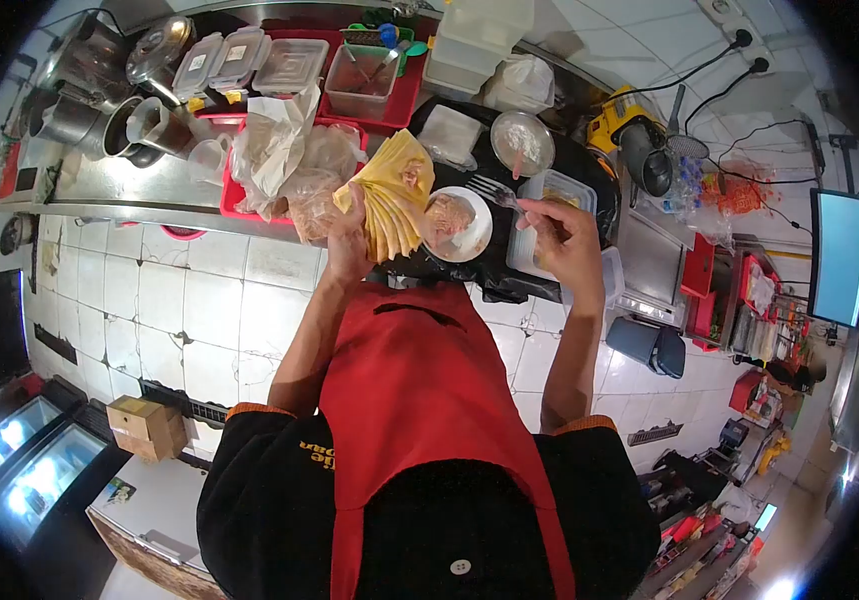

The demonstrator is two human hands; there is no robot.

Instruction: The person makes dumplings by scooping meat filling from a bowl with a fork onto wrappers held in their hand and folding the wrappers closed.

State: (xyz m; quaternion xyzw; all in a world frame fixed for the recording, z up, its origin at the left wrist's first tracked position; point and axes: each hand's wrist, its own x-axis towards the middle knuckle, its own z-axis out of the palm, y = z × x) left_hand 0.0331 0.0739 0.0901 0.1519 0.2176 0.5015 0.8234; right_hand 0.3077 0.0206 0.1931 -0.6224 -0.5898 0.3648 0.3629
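A fanned stack of yellow sheets (394, 215) sat in the left grip (351, 240), spreading upward and to the right from the fingers, with its folds running down towards the lower edge. That grip was closed around the stack's left side, and the sheets were held up in front of the desk's near edge. On the upper part of the stack lay a small dab of pinkish filling (410, 178).

The right grip (561, 235), well apart from the stack, was pinching the handle of a fork (489, 188). The tines pointed left, towards the sheets, near the upper right rim of a white plate (477, 237). The plate stood just right of the stack, between the two grips, carrying a mound of pinkish-brown filling (447, 218) on its left side.

Beyond the plate, a bowl (529, 143) held something white, with a pinkish utensil leaning in it; a white wrapped packet (449, 137) lay to its left. A clear plastic container (526, 252) was near the right grip. To the left, plastic bags (317, 195) were piled over a red tray (233, 203) on the metal desk (184, 185).
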